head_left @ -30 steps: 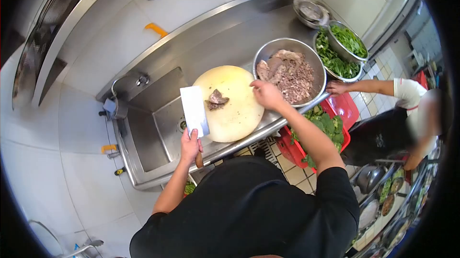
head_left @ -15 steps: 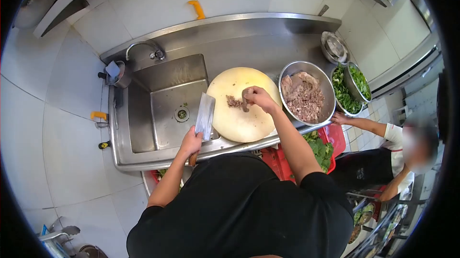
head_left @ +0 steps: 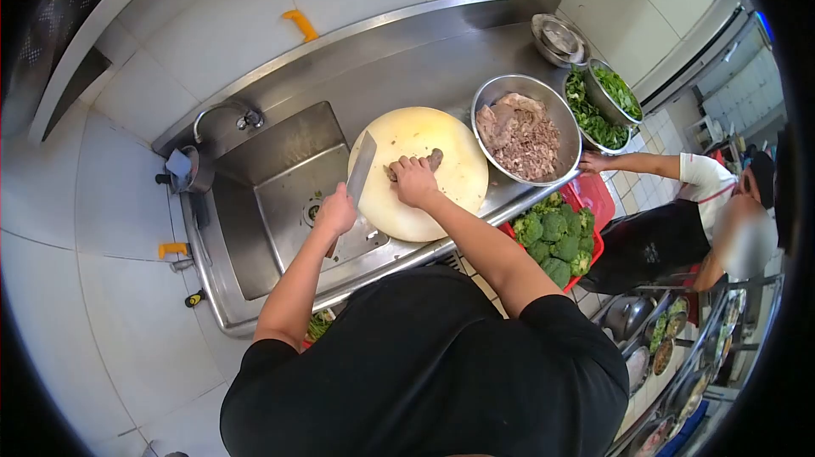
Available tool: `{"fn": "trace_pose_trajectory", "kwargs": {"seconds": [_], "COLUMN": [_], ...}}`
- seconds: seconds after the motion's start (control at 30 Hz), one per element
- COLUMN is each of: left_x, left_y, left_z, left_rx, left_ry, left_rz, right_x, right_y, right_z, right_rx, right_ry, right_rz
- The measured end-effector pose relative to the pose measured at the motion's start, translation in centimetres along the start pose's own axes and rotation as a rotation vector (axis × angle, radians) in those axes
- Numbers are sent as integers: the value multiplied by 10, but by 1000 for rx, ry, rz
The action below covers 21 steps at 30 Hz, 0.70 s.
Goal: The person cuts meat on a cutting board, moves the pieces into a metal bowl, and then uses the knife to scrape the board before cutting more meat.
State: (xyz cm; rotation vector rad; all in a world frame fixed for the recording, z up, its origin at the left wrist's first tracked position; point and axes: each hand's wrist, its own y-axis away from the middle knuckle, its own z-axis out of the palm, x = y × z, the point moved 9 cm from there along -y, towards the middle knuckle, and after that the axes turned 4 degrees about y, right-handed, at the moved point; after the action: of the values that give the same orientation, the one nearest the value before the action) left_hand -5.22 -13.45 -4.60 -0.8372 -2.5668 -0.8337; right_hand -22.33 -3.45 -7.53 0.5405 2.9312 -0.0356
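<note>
My left hand is wrapped round the handle of a cleaver, whose blade stands nearly on edge over the left part of a round yellowish cutting board. On the board, my right hand presses down on a piece of meat with its fingers over it, and one end of the meat shows past the hand. Just right of the board, a large metal bowl holds chopped meat and bigger chunks.
A sink basin lies left of the board. Bowls of leafy greens stand at the right end of the counter. Below them are broccoli in a red crate and a co-worker with a hand on the counter edge.
My right hand moved from beside the bowl to the board's middle, lifted the meat, then set it down under its fingers. The cleaver has turned from flat to nearly on edge.
</note>
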Motion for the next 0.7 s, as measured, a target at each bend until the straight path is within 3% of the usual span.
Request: {"fn": "trace_pose_trajectory", "kwargs": {"seconds": [0.07,0.17,0.2,0.3,0.4,0.57,0.7], "left_x": [-2,-2,0,0,9,8,24], "left_y": [-3,1,2,-2,5,3,29], "left_z": [0,0,-2,5,2,5,-5], "left_rx": [11,45,63,22,29,79,147], "left_ry": [14,38,46,16,23,24,73], "left_rz": [7,18,24,18,7,2,40], "right_x": [9,6,6,12,34,77,111], "right_y": [4,38,53,94,113,86,76], "right_z": [9,7,5,-16,-42,-49,-84], "right_rx": [-27,-111,-51,-12,-29,80,231], "right_ry": [-33,-38,-72,-196,-346,-503,-896], "right_rz": [2,-276,-378,-425,-208,-71,248]}}
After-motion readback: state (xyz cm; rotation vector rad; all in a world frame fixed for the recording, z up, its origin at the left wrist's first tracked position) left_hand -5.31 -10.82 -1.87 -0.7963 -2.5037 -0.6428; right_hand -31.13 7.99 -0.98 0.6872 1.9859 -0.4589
